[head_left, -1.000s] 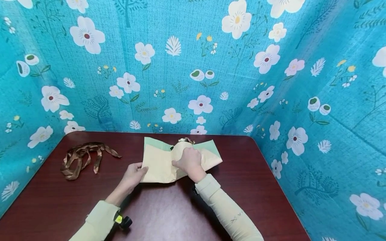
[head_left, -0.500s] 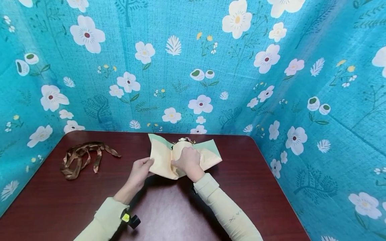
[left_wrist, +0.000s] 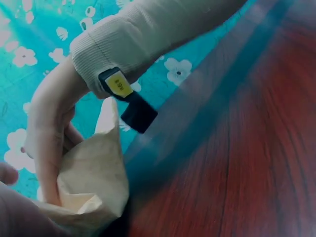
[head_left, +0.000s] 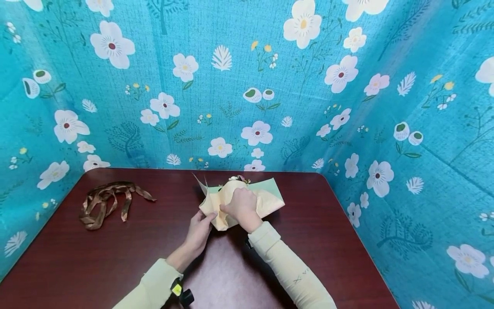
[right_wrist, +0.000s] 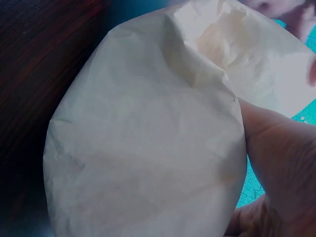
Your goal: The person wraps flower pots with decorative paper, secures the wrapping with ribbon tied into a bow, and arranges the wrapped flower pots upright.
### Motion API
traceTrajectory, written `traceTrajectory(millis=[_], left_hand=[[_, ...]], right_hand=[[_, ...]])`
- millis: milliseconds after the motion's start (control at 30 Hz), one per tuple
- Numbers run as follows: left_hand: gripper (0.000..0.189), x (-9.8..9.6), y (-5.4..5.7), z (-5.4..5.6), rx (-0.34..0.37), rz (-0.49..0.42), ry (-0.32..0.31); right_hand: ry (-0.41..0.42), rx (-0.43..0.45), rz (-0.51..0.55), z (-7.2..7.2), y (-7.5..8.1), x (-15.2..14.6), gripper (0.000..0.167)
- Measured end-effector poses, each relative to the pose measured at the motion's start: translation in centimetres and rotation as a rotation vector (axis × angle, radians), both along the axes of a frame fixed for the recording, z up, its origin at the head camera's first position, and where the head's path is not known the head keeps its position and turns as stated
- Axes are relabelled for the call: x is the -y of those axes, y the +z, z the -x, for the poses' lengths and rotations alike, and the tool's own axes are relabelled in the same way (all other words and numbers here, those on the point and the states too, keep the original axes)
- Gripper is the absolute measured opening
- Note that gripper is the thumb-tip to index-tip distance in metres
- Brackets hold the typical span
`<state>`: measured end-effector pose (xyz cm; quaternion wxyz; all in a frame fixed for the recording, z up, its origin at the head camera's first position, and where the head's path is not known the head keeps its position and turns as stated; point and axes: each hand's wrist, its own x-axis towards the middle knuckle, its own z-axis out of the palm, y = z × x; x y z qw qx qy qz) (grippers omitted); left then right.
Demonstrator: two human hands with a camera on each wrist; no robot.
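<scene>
Cream wrapping paper with a pale green inner side (head_left: pixel 268 189) is folded around a small bouquet (head_left: pixel 236 178), whose blooms peek out at the top. My right hand (head_left: pixel 244 205) grips the gathered middle of the bundle, thumb pressed over the paper. At the left side, my left hand (head_left: pixel 199 229) pinches the folded-in paper edge between thumb and fingers. The right wrist view shows a broad, creased sheet of wrapping paper (right_wrist: pixel 148 133) beside my right hand. In the left wrist view, my right hand (left_wrist: pixel 47 143) is partly behind the paper (left_wrist: pixel 98 173). Stems are hidden.
A loose brown satin ribbon (head_left: pixel 101 204) lies in loops on the left of the dark red table (head_left: pixel 308 253). Blue floral cloth (head_left: pixel 231 86) hangs behind the table and along its sides.
My left hand has moved right and inward, folding the left part of the wrapping paper toward the middle. My right hand stays in place on the bundle.
</scene>
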<state>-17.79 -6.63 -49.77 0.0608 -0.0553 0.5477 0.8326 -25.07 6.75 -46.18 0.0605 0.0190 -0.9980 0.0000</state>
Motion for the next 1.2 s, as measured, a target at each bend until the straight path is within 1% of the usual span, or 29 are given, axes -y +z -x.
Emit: traceTrajectory(millis=[133, 200, 367, 433, 533, 633, 767, 933, 1033, 1100, 1200], left_hand=[[0.05, -0.5, -0.4, 0.0, 0.005, -0.01, -0.05], [0.051, -0.6, -0.3, -0.1, -0.003, 0.004, -0.046], [0.053, -1.0, 0.1, -0.3, -0.056, 0.102, -0.035], [0.053, -1.2, 0.3, -0.4, -0.071, 0.151, -0.026], [0.052, -1.5, 0.6, -0.5, -0.092, 0.192, -0.017], [0.051, -1.4, 0.7, -0.4, -0.08, 0.251, 0.009], [0.049, -1.2, 0.8, 0.0, -0.064, 0.325, 0.035], [0.048, -1.2, 0.8, 0.4, -0.058, 0.355, 0.024], [0.048, -1.3, 0.9, 0.4, -0.067, 0.363, 0.018], [0.048, -1.3, 0.9, 0.4, -0.072, 0.361, 0.019], [0.047, -1.4, 0.9, 0.3, -0.071, 0.363, 0.023]], right_hand=[[-0.001, -0.003, -0.001, -0.1, 0.0, -0.1, 0.066], [-0.003, 0.005, -0.005, -0.1, 0.0, 0.0, 0.066], [0.003, 0.027, -0.001, -0.2, 0.3, 0.4, 0.063], [0.007, 0.028, 0.011, -0.3, 0.4, 0.5, 0.063], [0.013, 0.02, 0.031, -0.4, 0.5, 0.4, 0.061], [0.032, 0.005, 0.051, -0.7, 0.5, 0.0, 0.061], [0.078, 0.002, 0.101, -1.2, 0.8, -0.6, 0.058], [0.121, 0.048, 0.194, -1.4, 1.1, -1.7, 0.049], [0.127, 0.069, 0.249, -1.3, 1.3, -2.5, 0.045], [0.127, 0.069, 0.276, -1.3, 1.4, -2.9, 0.045], [0.12, 0.055, 0.3, -1.2, 1.2, -3.4, 0.049]])
